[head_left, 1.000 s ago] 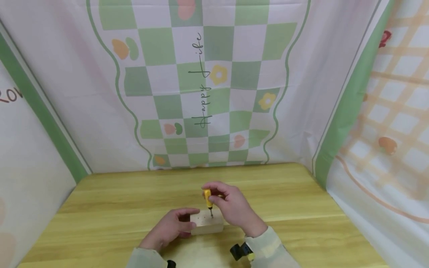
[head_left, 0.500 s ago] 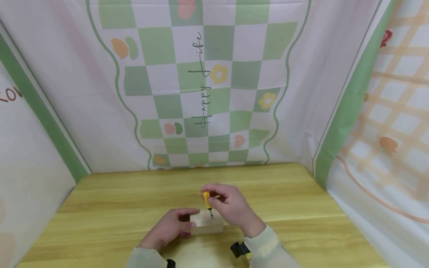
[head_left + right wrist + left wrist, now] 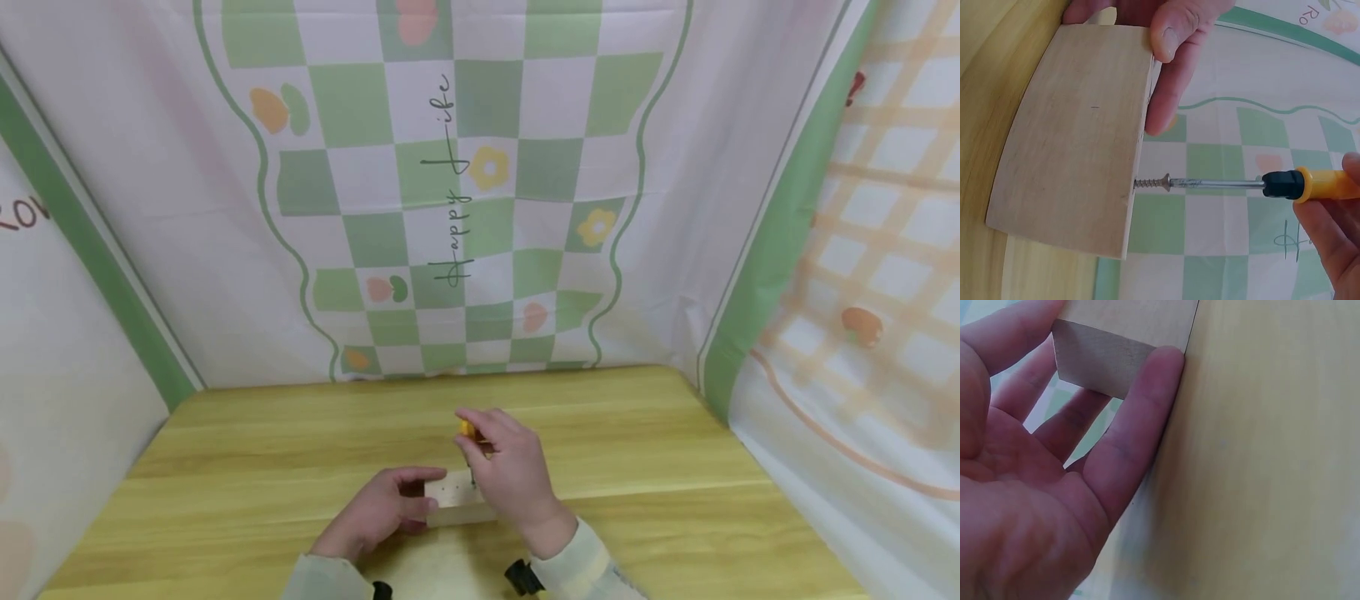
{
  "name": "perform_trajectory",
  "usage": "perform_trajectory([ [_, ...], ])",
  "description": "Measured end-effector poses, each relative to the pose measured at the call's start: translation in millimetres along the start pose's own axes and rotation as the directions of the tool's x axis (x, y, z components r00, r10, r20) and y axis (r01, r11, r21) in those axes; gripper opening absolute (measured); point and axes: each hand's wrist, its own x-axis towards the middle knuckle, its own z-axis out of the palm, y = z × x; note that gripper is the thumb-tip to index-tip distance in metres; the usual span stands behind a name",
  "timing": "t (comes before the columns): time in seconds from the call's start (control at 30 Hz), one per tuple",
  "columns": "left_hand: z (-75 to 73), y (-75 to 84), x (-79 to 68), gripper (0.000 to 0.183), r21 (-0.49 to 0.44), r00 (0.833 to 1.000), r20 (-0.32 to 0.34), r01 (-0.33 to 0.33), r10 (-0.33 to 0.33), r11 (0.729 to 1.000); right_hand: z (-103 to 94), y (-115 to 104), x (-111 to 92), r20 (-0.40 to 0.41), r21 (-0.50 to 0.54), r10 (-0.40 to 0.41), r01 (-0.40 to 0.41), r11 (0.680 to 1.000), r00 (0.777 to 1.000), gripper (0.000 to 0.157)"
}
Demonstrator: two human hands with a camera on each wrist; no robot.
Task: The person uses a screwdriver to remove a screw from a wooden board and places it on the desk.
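Observation:
A pale wooden block (image 3: 459,515) lies on the table, small dark holes along its top. My left hand (image 3: 381,507) grips its left end, thumb on the near side and fingers round the far side; the left wrist view shows the block's end face (image 3: 1094,359) between them. Pinched in my right hand (image 3: 513,477) is a screwdriver (image 3: 1329,185) with a yellow handle and black collar. In the right wrist view its shaft meets the head of a screw (image 3: 1154,182). The screw's tip is in the block's top face, with most of the thread showing.
The wood-grain table (image 3: 247,450) extends around the block. Behind it hangs a green-and-white checked cloth (image 3: 487,225), with more printed cloth at the left and right sides. A black wrist device (image 3: 523,577) sits by the right sleeve.
My right hand has turned around the screwdriver, its wrist swinging left and down, and now covers more of the handle. The left hand and the block stay put.

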Motion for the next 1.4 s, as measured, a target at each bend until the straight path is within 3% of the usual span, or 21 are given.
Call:
perform_trajectory([
  [0.23,-1.9,-0.4,0.5,0.047,-0.004,1.0,0.017,-0.01,0.01,1.0,1.2,1.1,0.4,-0.04,-0.042,-0.099,0.097,0.994,0.994,0.034],
  [0.4,-2.5,0.2,-0.5,0.047,-0.002,1.0,0.024,-0.009,0.009,1.0,-3.6,6.1,2.1,0.045,0.028,-0.095,0.094,0.995,0.994,0.029],
  [0.53,-2.3,1.6,-1.5,0.048,0.004,1.0,0.026,-0.011,0.011,1.0,-12.3,12.3,6.0,0.179,0.182,-0.047,0.014,0.983,0.983,0.028],
  [0.63,-2.3,1.7,-1.8,0.048,0.006,1.0,0.027,-0.013,0.013,1.0,-18.7,15.3,9.3,0.279,0.275,-0.001,-0.079,0.958,0.96,0.026],
  [0.8,-2.9,1.1,-1.7,0.048,0.005,0.999,0.032,-0.012,0.012,1.0,-24.2,21.3,13.8,0.385,0.335,0.048,-0.188,0.923,0.922,0.024],
  [0.9,-3.5,0.8,-1.0,0.048,-0.001,0.999,0.036,-0.008,0.008,1.0,-24.2,24.5,15.0,0.408,0.355,0.074,-0.233,0.905,0.91,0.023],
  [1.0,-3.1,1.2,-0.7,0.048,-0.004,0.999,0.039,-0.009,0.009,1.0,-22.1,23.0,12.6,0.367,0.355,0.1,-0.239,0.904,0.925,0.022],
  [1.07,-2.6,1.6,-0.8,0.047,-0.001,0.999,0.042,-0.012,0.012,1.0,-18.9,19.4,9.0,0.298,0.316,0.104,-0.201,0.927,0.949,0.025],
  [1.13,-2.1,2.1,-1.0,0.047,0.004,0.999,0.043,-0.014,0.014,1.0,-14.8,13.8,5.4,0.207,0.245,0.09,-0.141,0.959,0.974,0.029],
  [1.23,-1.5,2.8,-1.6,0.047,0.007,0.999,0.041,-0.017,0.016,1.0,-6.9,5.3,0.7,0.077,0.043,0.012,-0.015,0.999,0.997,0.035],
  [1.3,-1.1,3.1,-1.8,0.047,0.006,0.999,0.035,-0.017,0.017,1.0,-1.9,0.5,-1.2,0.014,-0.103,-0.048,0.049,0.994,0.999,0.037],
  [1.4,-0.3,2.8,-1.7,0.048,0.008,0.999,0.031,-0.015,0.015,1.0,4.0,-4.9,-2.7,-0.05,-0.269,-0.119,0.101,0.958,0.992,0.037],
])
